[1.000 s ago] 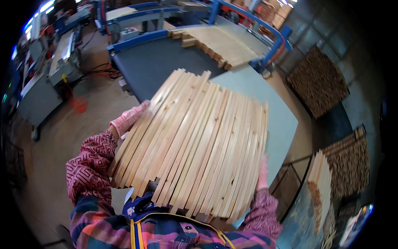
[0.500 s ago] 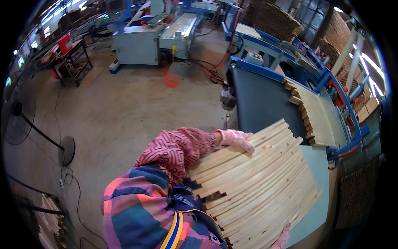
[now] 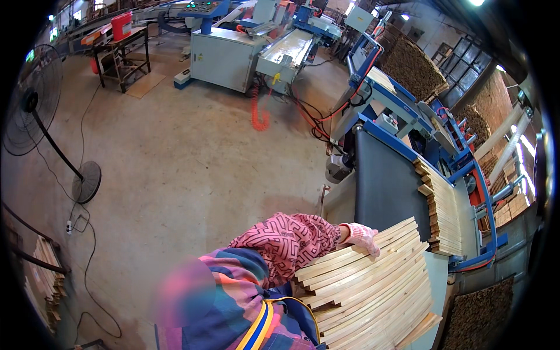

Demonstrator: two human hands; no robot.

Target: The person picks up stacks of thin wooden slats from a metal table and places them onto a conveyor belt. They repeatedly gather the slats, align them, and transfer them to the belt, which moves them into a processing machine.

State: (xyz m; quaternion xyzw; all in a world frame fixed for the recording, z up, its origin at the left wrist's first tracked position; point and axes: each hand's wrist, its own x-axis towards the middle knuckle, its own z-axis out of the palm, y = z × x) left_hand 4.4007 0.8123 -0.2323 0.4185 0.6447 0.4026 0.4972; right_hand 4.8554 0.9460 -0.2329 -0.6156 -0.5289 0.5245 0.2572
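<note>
A broad row of pale wooden strips (image 3: 373, 286) lies side by side in front of me, its near end against my body. My left hand (image 3: 363, 238), in a pink and white glove, is closed over the outer left edge of the row. Its fingertips rest on the outermost strips. At the lower right, one strip (image 3: 421, 330) sticks out at an angle from the others. Beneath the row a pale green board (image 3: 438, 280) shows along its right side. My right hand is out of the picture.
Beyond the strips is a dark conveyor belt (image 3: 388, 181) in a blue frame, with another row of strips (image 3: 446, 213) along its right side. A grey machine cabinet (image 3: 224, 61) stands farther off. On the left are a standing fan (image 3: 32, 102), its cable on the floor, and a red bucket (image 3: 121, 26) on a table.
My view has turned, so the strips sit lower in the picture. My right hand, at the lower edge before, has left view. My left hand stays on the row's edge.
</note>
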